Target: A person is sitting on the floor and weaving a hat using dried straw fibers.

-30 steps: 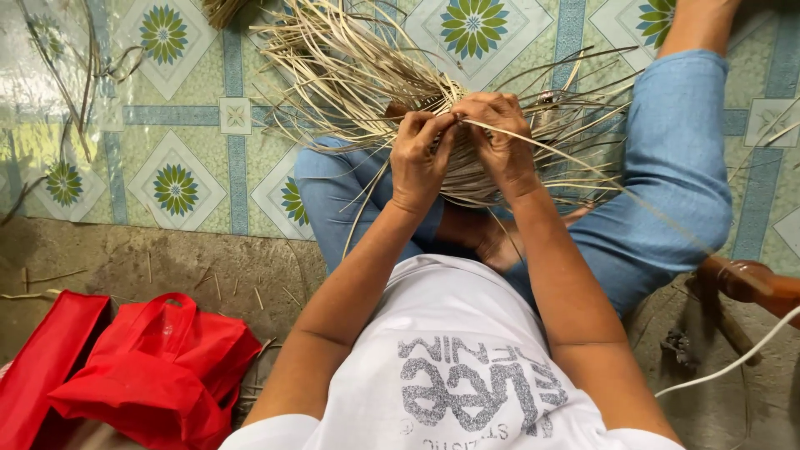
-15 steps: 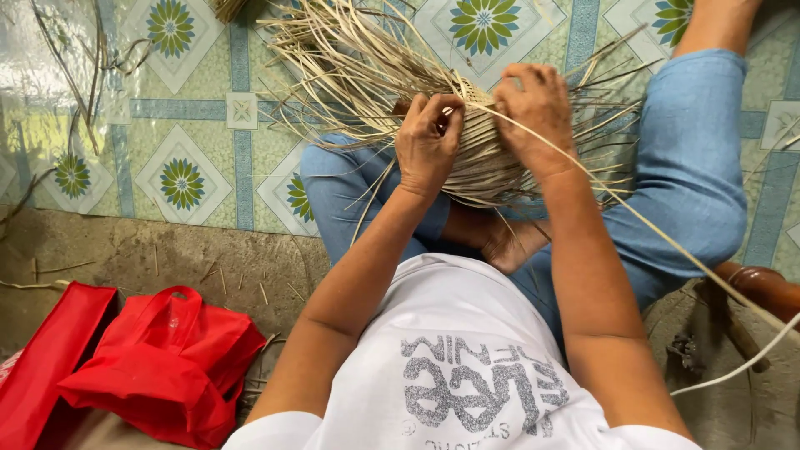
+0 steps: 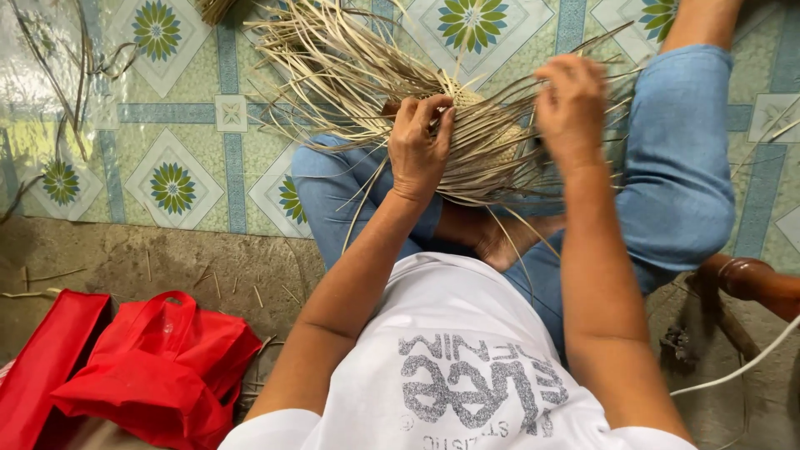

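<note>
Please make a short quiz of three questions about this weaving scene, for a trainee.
1. True or false: the left hand grips the straw strands.
2. What lies at the lower left? A) a red bag B) a blue bucket C) a green hat
3. Fill in: the right hand is raised over the ____ strands.

Key: 1 true; 2 A, the red bag; 3 straw.

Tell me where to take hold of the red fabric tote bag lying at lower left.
Probably by the looped handle of the red fabric tote bag, coming from above. The loop arches up off the slumped body, leaving a gap to hook fingers through; the soft, crumpled sides offer no firm edge.
</note>
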